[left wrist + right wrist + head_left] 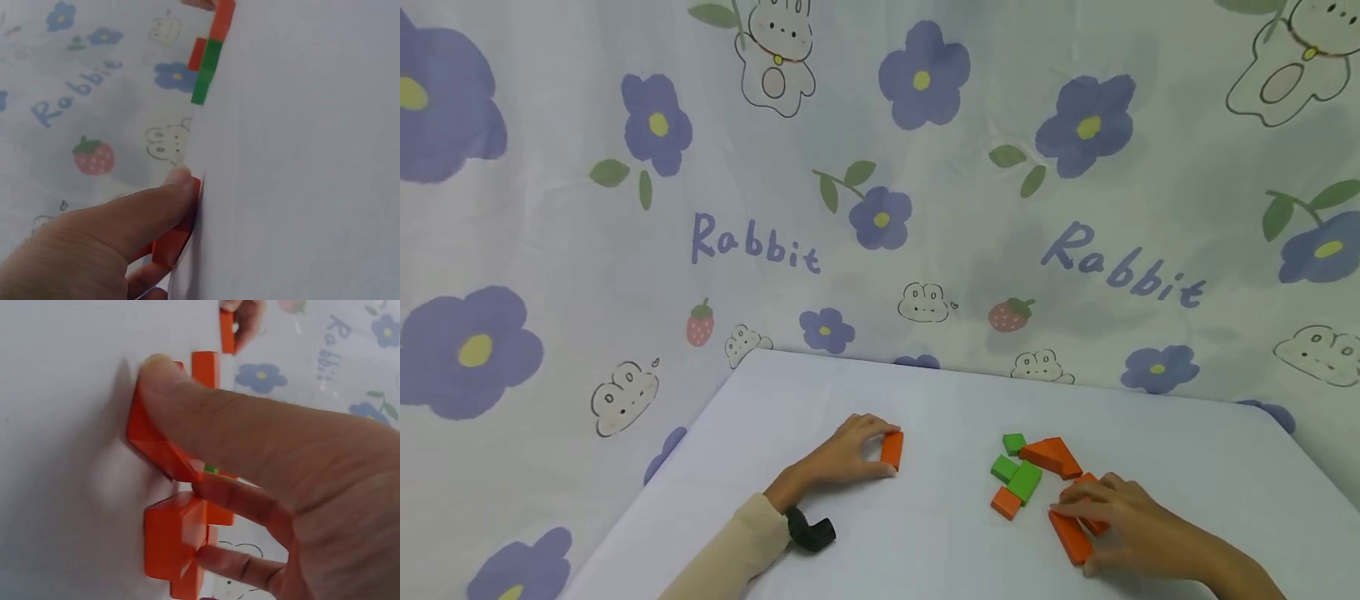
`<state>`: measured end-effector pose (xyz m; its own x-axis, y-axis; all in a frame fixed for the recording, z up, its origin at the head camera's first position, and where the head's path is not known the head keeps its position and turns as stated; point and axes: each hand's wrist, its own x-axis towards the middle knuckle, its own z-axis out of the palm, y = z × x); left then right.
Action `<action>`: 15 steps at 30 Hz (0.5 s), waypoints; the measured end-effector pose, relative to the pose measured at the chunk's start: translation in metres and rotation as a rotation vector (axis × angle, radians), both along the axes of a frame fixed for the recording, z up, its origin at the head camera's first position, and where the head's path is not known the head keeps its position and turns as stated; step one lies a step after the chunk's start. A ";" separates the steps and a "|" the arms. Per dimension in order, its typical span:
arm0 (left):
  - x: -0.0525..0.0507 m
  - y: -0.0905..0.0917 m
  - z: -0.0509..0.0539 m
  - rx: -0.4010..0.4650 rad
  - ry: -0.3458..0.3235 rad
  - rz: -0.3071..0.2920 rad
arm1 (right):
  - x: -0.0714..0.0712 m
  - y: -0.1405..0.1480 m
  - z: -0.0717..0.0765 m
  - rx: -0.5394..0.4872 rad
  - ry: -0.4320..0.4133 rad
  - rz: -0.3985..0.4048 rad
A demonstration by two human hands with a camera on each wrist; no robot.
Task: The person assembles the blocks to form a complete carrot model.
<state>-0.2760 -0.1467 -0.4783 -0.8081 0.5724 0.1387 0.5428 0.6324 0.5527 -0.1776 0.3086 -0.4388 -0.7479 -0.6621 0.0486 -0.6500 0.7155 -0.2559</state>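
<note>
My left hand (847, 454) pinches an orange block (892, 450) upon the white table, thumb on the near end and fingers at the far end. In the left wrist view, the thumb covers part of that orange block (175, 240). Over to the right, my right hand (1138, 529) grips a long orange block (1070, 537) between thumb and fingertips. The right wrist view shows this block (153, 434) with slanted faces. Another orange block (165, 540) lies beside it, near the other fingers, partly hidden by the hand in the head view.
Beyond the right hand sit green blocks (1025, 482), a small orange block (1006, 502) and larger orange pieces (1052, 456), grouped closely. A black strap-like piece (810, 532) is at the left wrist. Behind the table (925, 542) hangs a flower-and-rabbit patterned cloth (955, 167).
</note>
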 end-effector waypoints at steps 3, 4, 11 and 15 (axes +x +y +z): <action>0.004 0.003 -0.003 -0.013 0.018 0.006 | 0.002 0.002 -0.001 0.002 0.002 0.018; 0.005 0.005 -0.004 -0.020 0.032 0.008 | 0.003 0.003 -0.001 0.001 0.013 0.026; 0.007 0.008 0.002 -0.030 0.056 -0.007 | 0.004 0.002 0.001 0.037 0.046 0.026; 0.007 0.006 0.003 -0.028 0.048 0.010 | 0.005 -0.004 0.006 0.030 0.039 -0.007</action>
<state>-0.2686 -0.1402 -0.4753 -0.8064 0.5688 0.1616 0.5620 0.6524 0.5085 -0.1723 0.3051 -0.4331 -0.7502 -0.6587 0.0584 -0.6544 0.7267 -0.2090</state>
